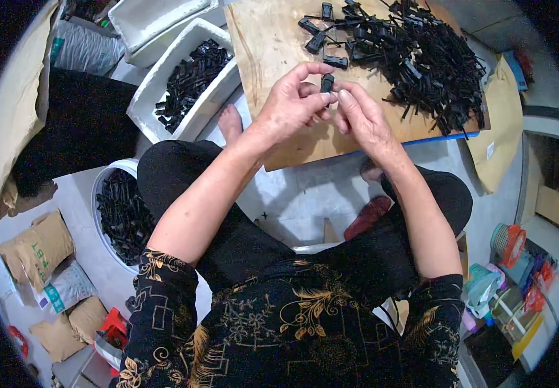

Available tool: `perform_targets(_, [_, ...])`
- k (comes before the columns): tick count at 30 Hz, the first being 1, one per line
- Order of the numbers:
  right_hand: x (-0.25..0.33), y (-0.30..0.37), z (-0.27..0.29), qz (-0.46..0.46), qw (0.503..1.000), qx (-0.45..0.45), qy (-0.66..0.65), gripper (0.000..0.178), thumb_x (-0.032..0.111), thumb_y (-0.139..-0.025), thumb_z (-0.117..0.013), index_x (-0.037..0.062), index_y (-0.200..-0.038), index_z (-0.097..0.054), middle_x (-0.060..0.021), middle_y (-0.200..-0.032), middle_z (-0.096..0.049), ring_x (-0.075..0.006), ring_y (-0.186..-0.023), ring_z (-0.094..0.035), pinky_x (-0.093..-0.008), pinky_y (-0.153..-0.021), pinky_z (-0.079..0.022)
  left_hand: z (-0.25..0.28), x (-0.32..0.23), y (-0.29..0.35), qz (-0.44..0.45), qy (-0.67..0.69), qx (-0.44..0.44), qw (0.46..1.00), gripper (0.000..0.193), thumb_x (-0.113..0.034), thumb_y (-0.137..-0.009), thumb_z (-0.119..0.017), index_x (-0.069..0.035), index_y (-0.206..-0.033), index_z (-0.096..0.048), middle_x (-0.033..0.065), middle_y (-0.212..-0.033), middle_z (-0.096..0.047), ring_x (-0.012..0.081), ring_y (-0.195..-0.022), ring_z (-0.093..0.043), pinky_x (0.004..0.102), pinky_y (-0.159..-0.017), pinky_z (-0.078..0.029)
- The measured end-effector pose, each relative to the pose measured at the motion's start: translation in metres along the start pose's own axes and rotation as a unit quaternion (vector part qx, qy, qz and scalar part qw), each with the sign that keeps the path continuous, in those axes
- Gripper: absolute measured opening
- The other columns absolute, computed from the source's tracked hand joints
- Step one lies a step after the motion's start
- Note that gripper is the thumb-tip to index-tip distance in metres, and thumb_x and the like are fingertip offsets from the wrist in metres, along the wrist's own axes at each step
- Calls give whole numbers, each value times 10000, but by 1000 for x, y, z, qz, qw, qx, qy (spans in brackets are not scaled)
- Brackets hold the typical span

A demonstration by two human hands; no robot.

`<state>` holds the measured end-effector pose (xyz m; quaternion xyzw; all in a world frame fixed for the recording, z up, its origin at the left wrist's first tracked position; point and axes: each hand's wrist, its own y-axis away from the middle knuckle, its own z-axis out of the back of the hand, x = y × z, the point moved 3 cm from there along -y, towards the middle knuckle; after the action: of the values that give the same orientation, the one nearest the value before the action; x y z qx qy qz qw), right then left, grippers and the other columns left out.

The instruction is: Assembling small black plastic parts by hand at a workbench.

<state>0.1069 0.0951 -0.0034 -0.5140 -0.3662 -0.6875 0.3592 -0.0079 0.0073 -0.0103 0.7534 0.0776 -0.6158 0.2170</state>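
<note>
Both hands meet above the near part of a wooden board. Between them is a small black plastic part. My left hand pinches it with thumb and fingers. My right hand has its fingers closed against the part's right side; what exactly its fingertips grip is too small to make out. Just beyond the fingers lies another black plastic piece, and several like it are scattered there. A big heap of black plastic parts with thin sprues covers the board's right side.
Left of the board stands a white foam box with black parts inside. A round white bucket, also holding black parts, is beside my left knee. Brown paper sacks lie at the far left. Colourful bags hang or lie at the lower right.
</note>
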Motion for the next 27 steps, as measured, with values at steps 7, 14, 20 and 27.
perform_targets(7, [-3, -13, -18, -64, 990, -14, -124, 346, 299, -936, -393, 88, -1209, -428, 61, -578, -397, -22, -463, -325, -176, -392, -242, -1, -4, 0, -45, -53, -59, 996, 327, -34, -808, -554, -68, -1130, -509, 21, -670, -563, 74, -589, -541, 217, -521, -449])
perform_targets(14, [-14, -24, -24, -51, 990, -27, -130, 331, 282, -933, -402, 104, -1212, -422, 67, -561, -385, -20, -419, -304, -173, -353, -217, 4, 7, -4, -73, -58, -95, 991, 315, -17, -800, -537, -50, -1113, -529, 36, -680, -563, 85, -602, -537, 229, -550, -461])
perform_targets(20, [-7, -27, -27, -67, 989, -38, -126, 302, 262, -927, -417, 120, -1192, -441, 63, -570, -388, -22, -434, -311, -175, -362, -234, 5, 5, -4, -129, -150, -152, 968, 290, -33, -786, -543, -41, -1075, -554, 112, -778, -626, 175, -680, -609, 285, -618, -490])
perform_targets(27, [-30, -37, -20, -23, 999, -35, -34, 276, 259, -914, -443, 105, -1135, -507, 66, -588, -403, -26, -479, -347, -179, -412, -264, 6, 17, -8, -142, -256, -158, 943, 295, -46, -776, -546, -101, -1065, -557, 151, -830, -637, 220, -727, -633, 320, -647, -497])
